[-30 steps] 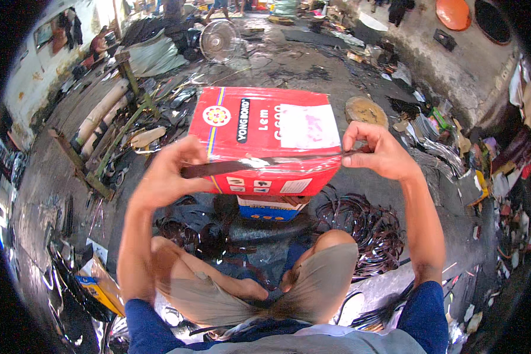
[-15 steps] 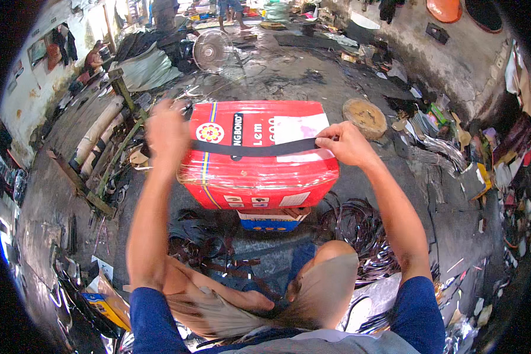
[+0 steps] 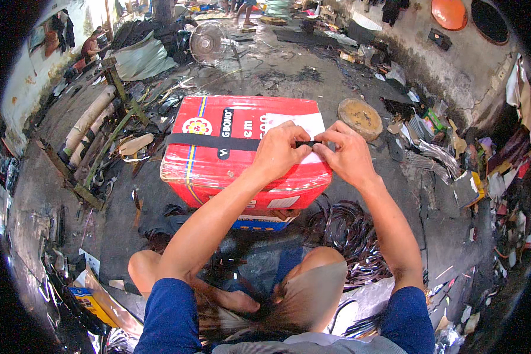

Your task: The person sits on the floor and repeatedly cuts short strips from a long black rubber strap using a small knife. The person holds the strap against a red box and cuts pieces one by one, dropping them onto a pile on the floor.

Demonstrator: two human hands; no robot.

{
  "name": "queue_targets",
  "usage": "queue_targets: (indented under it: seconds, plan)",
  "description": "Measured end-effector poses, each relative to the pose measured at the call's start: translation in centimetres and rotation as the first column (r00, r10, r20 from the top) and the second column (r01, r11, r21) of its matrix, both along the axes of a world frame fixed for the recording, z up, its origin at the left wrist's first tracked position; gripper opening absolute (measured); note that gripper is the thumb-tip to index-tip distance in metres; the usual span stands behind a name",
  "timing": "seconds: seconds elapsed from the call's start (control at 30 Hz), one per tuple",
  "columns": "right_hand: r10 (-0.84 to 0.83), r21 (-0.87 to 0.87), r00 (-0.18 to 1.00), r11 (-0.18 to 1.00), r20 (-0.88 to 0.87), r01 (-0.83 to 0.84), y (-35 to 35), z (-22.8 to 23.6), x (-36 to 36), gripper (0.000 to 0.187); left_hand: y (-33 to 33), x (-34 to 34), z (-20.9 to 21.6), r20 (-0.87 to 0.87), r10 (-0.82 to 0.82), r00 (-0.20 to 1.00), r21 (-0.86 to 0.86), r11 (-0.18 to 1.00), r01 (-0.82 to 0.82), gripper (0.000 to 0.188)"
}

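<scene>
Here the left hand (image 3: 281, 150) and right hand (image 3: 349, 154) are, close together, both pinching a dark strip (image 3: 209, 141) over the right side of the red box (image 3: 221, 169), which sits above a blue box (image 3: 264, 224), coiled strips (image 3: 355, 239) lying near right!

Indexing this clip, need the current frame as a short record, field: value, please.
left grip: pinching black strip, above the right part of the box top
right grip: pinching the same strip, just right of the left grip
strip path: across the top of red box, leftward to its left edge
underneath: blue box, mostly hidden
floor, near right: coiled dark strips
beyond: round block, fan
</scene>
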State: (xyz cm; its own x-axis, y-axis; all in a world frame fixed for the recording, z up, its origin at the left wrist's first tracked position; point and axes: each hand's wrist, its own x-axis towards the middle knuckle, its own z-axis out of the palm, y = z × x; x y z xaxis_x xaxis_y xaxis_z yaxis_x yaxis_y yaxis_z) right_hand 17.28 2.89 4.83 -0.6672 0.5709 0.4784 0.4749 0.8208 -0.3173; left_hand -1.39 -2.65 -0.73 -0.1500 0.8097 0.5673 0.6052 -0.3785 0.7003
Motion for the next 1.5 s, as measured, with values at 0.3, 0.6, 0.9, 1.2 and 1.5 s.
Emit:
queue_targets:
  seconds: [0.3,0.6,0.9,1.2,1.5]
  plan:
    - [0.157,-0.009,0.987,0.987,-0.021,-0.157,1.1,0.0,0.9,0.017,-0.4,-0.9,0.0,-0.013,-0.057,0.998,-0.02,0.998,0.057,0.019]
    - [0.05,-0.049,0.984,0.997,-0.173,-0.059,1.8,-1.9,0.3,0.016,0.1,-0.5,0.0,0.042,-0.02,0.999,0.001,1.0,0.02,0.012]
    - [-0.288,-0.653,0.803,0.74,-0.522,-0.16,3.2,-5.3,-1.8,0.008,1.8,-0.7,1.5,-0.124,0.001,0.992,-0.124,0.992,-0.016,0.015]
    - [-0.302,-0.615,0.854,0.788,-0.424,-0.027,1.6,-4.9,-0.7,0.028,1.7,0.2,2.2,-0.114,-0.15,0.982,-0.015,0.989,0.149,0.014]
    - [-0.465,-0.72,0.643,-0.016,-0.609,-0.694,2.7,-8.3,1.4,0.033,2.6,1.3,0.7,0.018,-0.202,0.979,0.108,0.974,0.199,0.011]
